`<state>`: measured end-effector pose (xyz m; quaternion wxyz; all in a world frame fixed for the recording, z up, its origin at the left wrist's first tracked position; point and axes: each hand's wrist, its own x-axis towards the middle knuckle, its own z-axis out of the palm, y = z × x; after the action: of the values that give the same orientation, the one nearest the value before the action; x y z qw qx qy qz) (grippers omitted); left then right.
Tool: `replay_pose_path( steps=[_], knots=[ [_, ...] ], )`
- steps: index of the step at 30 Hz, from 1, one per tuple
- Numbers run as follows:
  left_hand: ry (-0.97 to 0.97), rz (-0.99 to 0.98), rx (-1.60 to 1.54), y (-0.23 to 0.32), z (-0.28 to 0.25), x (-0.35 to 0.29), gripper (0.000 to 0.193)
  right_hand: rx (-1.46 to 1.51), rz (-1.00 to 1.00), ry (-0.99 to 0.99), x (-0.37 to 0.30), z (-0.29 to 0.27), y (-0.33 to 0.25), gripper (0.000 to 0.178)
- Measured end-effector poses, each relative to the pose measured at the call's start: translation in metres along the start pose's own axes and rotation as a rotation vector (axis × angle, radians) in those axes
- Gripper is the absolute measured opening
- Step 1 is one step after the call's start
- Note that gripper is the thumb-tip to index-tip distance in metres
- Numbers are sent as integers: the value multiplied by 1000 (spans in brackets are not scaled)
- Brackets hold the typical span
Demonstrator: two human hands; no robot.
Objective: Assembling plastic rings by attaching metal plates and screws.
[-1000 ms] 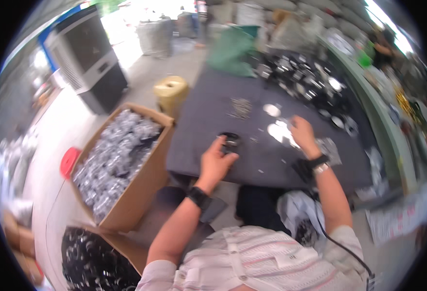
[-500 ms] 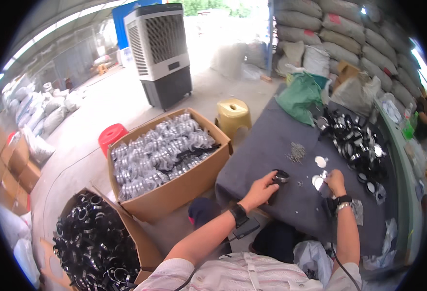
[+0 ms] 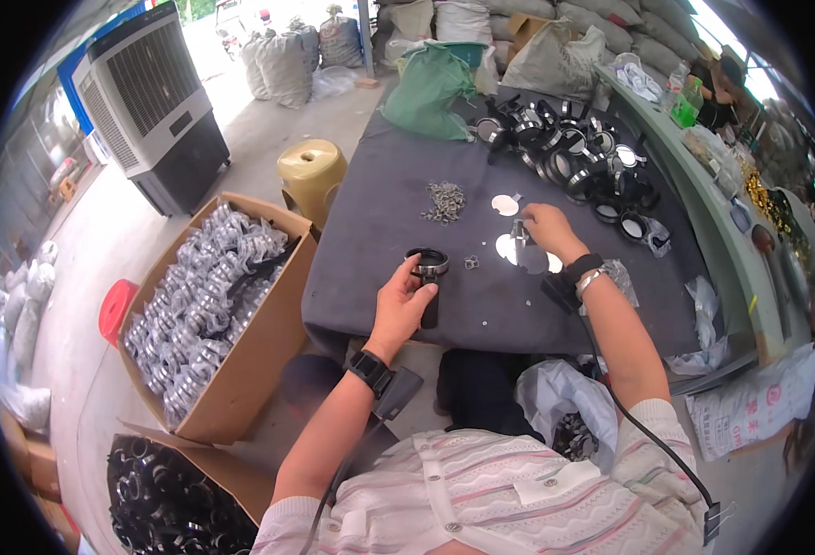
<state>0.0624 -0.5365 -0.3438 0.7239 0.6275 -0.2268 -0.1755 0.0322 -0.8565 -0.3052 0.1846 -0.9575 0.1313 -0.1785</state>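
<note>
My left hand (image 3: pixel 402 307) is closed around a black ring-shaped part with a silver band (image 3: pixel 429 265). The ring faces up over the dark grey cloth, its short black handle pointing toward me. My right hand (image 3: pixel 553 232) pinches a shiny disc (image 3: pixel 518 233) by its small tab, just above other bright round discs (image 3: pixel 506 249) lying on the cloth. Beyond it rests another disc with a tab (image 3: pixel 505 205). A few tiny metal pieces (image 3: pixel 470 263) lie between my hands. Farther off is a heap of small metal parts (image 3: pixel 444 201).
A pile of black ring parts (image 3: pixel 565 153) covers the far right of the table (image 3: pixel 370 240). To the left stand a carton of plastic-wrapped parts (image 3: pixel 241 393), a carton of black rings (image 3: pixel 218 476), a yellow stool (image 3: pixel 313 176) and an air cooler (image 3: pixel 153 102). A green bag (image 3: pixel 431 92) sits at the back.
My view has swung right, so the table sits farther left and larger. The left hand still holds the ring part, now tilted with its handle showing. My right hand stays at the discs.
</note>
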Motion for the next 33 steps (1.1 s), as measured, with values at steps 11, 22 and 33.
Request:
replay_pose_path(
  steps=[11,22,33],
  knots=[
    [27,31,66,1,-3,-4,53,54,30,-60,11,-27,-12,16],
    [29,-4,56,4,-2,0,52,222,125,-34,-126,-15,-54,19],
    [53,31,5,-7,10,2,54,114,-289,285,-139,-9,-82,12]
  ],
)
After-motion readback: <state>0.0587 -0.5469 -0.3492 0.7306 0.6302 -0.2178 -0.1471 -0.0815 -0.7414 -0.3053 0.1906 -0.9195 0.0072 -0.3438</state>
